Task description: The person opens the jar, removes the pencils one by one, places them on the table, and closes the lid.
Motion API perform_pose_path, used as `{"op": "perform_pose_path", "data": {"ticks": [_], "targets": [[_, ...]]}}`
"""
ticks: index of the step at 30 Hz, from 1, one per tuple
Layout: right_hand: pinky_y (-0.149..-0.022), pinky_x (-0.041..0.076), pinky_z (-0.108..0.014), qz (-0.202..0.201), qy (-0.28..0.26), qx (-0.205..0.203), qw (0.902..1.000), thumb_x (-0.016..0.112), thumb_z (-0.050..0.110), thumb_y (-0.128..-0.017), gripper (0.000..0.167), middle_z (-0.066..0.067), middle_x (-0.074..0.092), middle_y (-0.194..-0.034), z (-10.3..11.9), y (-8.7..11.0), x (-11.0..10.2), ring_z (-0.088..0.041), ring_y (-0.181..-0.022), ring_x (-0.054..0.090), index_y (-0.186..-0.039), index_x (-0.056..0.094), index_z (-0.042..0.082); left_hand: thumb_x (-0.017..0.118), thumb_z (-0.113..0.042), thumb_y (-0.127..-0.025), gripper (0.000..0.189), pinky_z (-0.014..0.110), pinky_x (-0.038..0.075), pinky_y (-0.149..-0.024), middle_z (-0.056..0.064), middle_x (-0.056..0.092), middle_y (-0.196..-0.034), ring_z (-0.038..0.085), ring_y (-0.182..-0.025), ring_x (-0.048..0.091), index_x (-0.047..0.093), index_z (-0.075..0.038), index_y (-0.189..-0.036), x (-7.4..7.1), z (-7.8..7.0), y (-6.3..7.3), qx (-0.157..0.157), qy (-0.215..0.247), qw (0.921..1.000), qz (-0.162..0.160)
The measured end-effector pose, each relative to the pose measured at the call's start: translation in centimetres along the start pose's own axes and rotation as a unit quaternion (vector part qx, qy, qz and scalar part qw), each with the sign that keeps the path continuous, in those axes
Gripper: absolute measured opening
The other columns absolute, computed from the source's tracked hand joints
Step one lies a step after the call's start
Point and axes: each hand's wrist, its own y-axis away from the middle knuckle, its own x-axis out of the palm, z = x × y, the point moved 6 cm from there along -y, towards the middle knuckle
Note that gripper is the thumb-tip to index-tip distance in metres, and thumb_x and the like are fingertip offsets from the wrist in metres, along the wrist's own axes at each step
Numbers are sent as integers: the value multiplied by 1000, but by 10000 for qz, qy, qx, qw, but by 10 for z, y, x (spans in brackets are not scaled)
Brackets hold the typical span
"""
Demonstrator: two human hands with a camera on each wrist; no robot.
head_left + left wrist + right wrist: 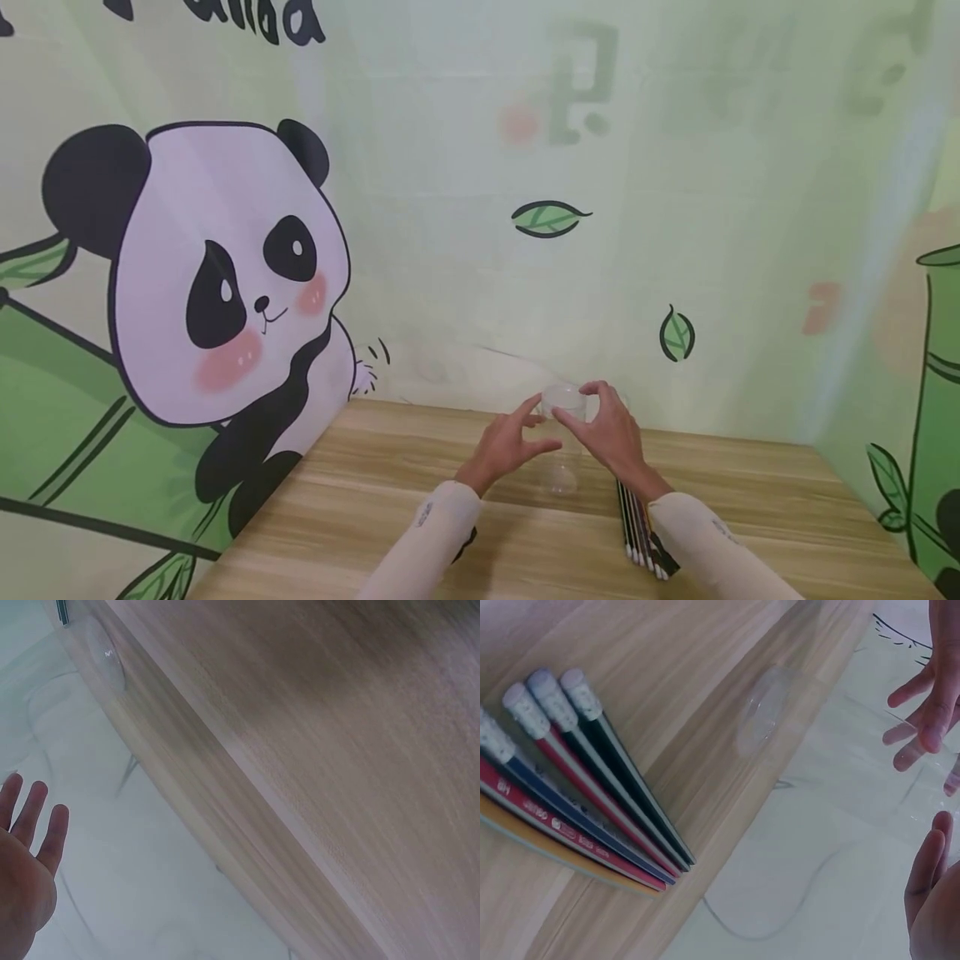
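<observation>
A clear plastic cylindrical container (561, 478) stands upright on the wooden table, its round base (763, 712) flat on the boards. My right hand (611, 429) holds it near the top, thumb at the front of the rim and index finger on the far side. On the other side, my left hand (504, 446) has its index fingertip right at the rim, with the thumb stretched out lower down across the container. In the left wrist view its other fingers (31, 814) are extended and spread. The see-through wall makes the container's upper edge faint.
Several pencils (637, 533) with white eraser ends lie side by side under my right forearm; red, blue, dark green and yellow ones (577, 802) show in the right wrist view. A printed panda backdrop (450, 275) rises behind the table's far edge (720, 437).
</observation>
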Motion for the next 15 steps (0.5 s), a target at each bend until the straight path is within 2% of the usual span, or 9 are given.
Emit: {"op": "perform_pose_path", "data": {"ticks": [3,6,11,15], "targets": [[-60,43,-30,134,-12,-6,9999,78,46,-91,59,-18,69,-125,-1,1,2,-24,-76,58,-132,58,10,77,-53,-90,84,49,52,-105,5,74,-126,23,-122,68,41,-21,-159,0,0,1,-5,-16,10000,-25],[-60,44,-33,289,-36,0,9996,76,44,-93,62,-18,66,-136,-2,2,3,-26,-76,61,-143,54,14,78,-53,-90,84,50,52,-104,5,74,-127,22,-120,69,40,-23,-160,1,1,0,-45,3,10000,-8],[-71,54,-43,352,119,-38,9993,75,57,-90,80,-16,59,-148,-3,5,-1,-30,-90,66,-153,47,18,75,-57,-91,93,52,50,-105,5,68,-138,23,-124,66,32,-18,-164,4,8,2,-366,29,9990,259],[-65,54,-39,325,389,-78,9987,76,66,-85,93,-16,61,-142,-11,9,-14,-28,-86,70,-156,43,16,73,-67,-87,107,55,47,-108,6,55,-153,27,-134,58,22,-16,-167,-2,19,12,-726,-224,9955,561]]}}
